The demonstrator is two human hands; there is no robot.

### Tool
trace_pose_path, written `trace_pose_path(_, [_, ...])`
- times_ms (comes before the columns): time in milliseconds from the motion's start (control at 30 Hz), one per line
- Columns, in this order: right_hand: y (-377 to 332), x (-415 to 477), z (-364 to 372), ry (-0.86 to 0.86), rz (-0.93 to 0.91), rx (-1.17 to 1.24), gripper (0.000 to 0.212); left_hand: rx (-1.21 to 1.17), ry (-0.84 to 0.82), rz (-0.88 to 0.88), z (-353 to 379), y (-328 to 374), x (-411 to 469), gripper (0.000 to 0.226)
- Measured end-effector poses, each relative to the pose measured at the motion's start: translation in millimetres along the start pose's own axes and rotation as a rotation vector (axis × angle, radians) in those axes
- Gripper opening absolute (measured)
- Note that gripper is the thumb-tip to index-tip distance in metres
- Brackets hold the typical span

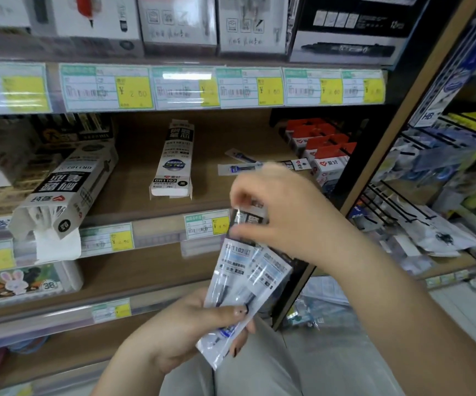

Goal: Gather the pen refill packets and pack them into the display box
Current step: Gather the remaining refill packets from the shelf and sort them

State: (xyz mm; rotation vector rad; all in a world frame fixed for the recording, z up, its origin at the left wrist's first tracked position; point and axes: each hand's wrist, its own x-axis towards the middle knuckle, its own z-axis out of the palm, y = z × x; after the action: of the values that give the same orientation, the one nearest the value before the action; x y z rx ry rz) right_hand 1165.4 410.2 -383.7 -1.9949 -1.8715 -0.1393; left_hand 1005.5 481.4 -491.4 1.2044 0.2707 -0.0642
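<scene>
Refill packets: left hand grips bottom, right hand fingers pinch top.

The middle shelf has bare board between the tipped display box, whose open mouth overhangs the left front edge, and the long refill pack lying mid-shelf. A second bare strip runs between that pack and the loose refill packets further right. Red-topped boxes fill the right back corner, close to the side panel. The price-label rail of the shelf above caps the opening. The right hand and the bundle of packets stand before the right front edge.
</scene>
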Motion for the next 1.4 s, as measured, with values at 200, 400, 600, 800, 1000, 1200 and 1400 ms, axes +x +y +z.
trace_pose_path(200, [-2.7, -36.0, 43.8, 0.487, 0.570, 0.932, 0.078, -0.066, 0.170, 0.104, 5.4, 1.9, 0.6, 0.016])
trace_pose_path(400, [-43.1, -48.8, 78.9, 0.074, 0.698, 1.481, 0.037, -0.070, 0.380, 0.099, 14.6, 8.3, 12.7, 0.024])
trace_pose_path(600, [-37.5, -44.8, 80.5, 0.093, 0.578, 1.349, 0.031, -0.218, 0.347, 0.188, 13.7, 3.3, -0.2, 0.037])
trace_pose_path(800, [-36.7, -49.7, 81.0, 0.062, 0.490, 1.407, 0.033, -0.081, 0.391, 0.235, 15.1, 2.6, 3.0, 0.041])
trace_pose_path(1000, [-32.3, -45.9, 84.3, 0.179, 0.498, 1.329, 0.017, -0.043, 0.415, 0.258, 10.4, 3.7, 3.6, 0.024])
trace_pose_path(1200, [3.4, -20.6, 75.2, 0.267, 0.547, 1.222, 0.042, -0.017, 0.575, 0.223, 3.6, 15.4, 5.7, 0.015])
trace_pose_path(1400, [118.3, 46.8, 57.0, 0.459, 0.659, 0.465, 0.043, 0.024, 0.695, 0.210, -10.8, 44.1, 17.2, 0.014])
